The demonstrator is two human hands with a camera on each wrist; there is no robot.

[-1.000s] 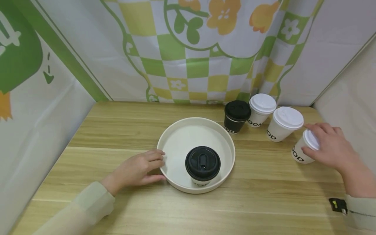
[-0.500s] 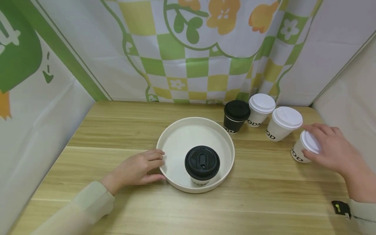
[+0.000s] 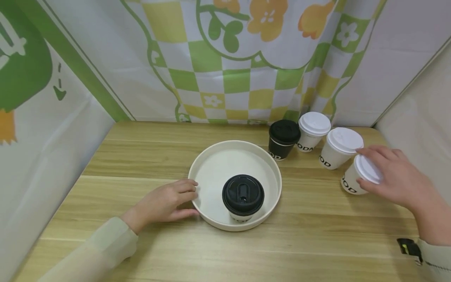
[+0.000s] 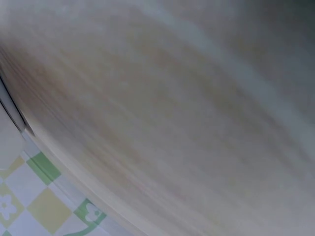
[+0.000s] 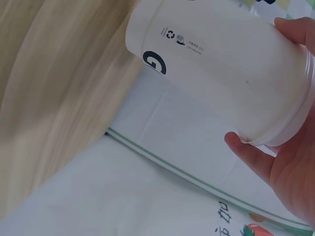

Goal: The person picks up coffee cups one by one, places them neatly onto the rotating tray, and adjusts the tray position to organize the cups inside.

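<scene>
My right hand (image 3: 396, 176) grips a white paper coffee cup (image 3: 350, 181) from above, around its white lid (image 3: 367, 169). In the right wrist view, the fingers and thumb sit at the lid end of that cup (image 5: 216, 64). Whether its base touches the table is unclear. My left hand (image 3: 169, 201) holds the left rim of a round cream tray (image 3: 211, 164), fingertips over the edge and thumb low outside. A coffee cup with a black lid (image 3: 243, 196) stands in the tray, toward its front right. The left wrist view shows only a blurred pale surface and the patterned cloth.
Behind the held cup stand two white cups, one near (image 3: 338, 150) and one farther back (image 3: 312, 131). Beside them is a black cup (image 3: 283, 139), close to the tray's back right. A checkered cloth (image 3: 236, 82) hangs behind the wooden table (image 3: 141, 156).
My right hand has shifted slightly left with the white cup, which is now nearer the other white cup. The left hand and the tray have stayed in place.
</scene>
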